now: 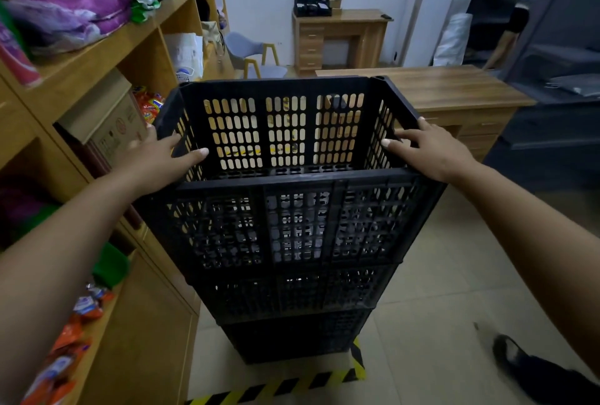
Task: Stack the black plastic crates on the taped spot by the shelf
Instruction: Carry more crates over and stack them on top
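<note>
A stack of three black slotted plastic crates stands on the floor beside the wooden shelf [107, 44], inside a corner of yellow-and-black tape [324, 380]. The top crate [292, 219] sits squarely on the middle crate [298, 291], which rests on the bottom crate [292, 336]. My left hand [159, 157] grips the top crate's left rim, thumb inside the crate. My right hand [431, 148] grips the right rim the same way, thumb over the inner wall.
The shelf at left holds bags, a cardboard box [107, 118] and snack packets [71, 333]. A wooden desk [454, 92] stands behind the stack at right. My dark shoe [532, 369] is on the tiled floor at lower right.
</note>
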Motion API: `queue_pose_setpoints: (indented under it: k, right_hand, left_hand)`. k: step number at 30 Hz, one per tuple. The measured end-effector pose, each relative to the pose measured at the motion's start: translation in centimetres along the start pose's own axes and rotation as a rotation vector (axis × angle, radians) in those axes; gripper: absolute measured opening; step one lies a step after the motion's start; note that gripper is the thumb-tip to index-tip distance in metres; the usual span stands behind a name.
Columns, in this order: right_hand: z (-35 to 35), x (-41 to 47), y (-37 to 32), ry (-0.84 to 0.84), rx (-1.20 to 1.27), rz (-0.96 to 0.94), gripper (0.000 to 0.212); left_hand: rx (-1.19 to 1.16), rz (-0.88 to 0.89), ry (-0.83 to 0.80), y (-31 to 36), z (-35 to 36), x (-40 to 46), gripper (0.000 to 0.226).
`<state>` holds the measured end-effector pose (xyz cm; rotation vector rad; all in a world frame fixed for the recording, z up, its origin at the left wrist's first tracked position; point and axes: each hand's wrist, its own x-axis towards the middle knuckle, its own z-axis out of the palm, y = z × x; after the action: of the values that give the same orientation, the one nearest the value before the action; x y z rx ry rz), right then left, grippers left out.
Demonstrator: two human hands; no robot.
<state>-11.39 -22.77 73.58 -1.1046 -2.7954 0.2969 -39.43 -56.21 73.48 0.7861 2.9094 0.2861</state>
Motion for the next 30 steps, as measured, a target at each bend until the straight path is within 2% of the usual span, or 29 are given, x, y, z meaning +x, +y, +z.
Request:
queue_pose_setpoints:
  k: [3, 12, 23, 26, 28, 30]
  right_hand:
    - [0.1, 0.3, -0.1, 0.016, -0.011, 0.005, 0.083]
    - [0.5, 0.6, 0.0, 0.029, -0.052, -0.001, 0.081]
    - [0.5, 0.0, -0.5, 0.07, -0.027, 0.001, 0.075]
    - [0.6, -0.5, -0.6, 0.083, -0.025, -0.011, 0.074]
    - [0.4, -0.8, -0.7, 0.09, -0.013, -0.02, 0.077]
    - [0.2, -1.2, -0.7, 0.066, 0.006, -0.028, 0.086]
  left_hand:
    - [-0.001, 0.002, 0.017, 0.3, 0.1, 0.0, 0.094]
    - [0.0, 0.001, 0.085, 0.3, 0.3, 0.6, 0.083]
    - [-0.029, 0.012, 0.093, -0.5, 0.2, 1.5, 0.083]
    - [-0.018, 0.019, 0.167, 0.0, 0.1, 0.8, 0.078]
    - [0.0, 0.03, 0.219, 0.3, 0.0, 0.1, 0.077]
    - [-0.019, 0.043, 0.193, 0.2, 0.0, -0.5, 0.08]
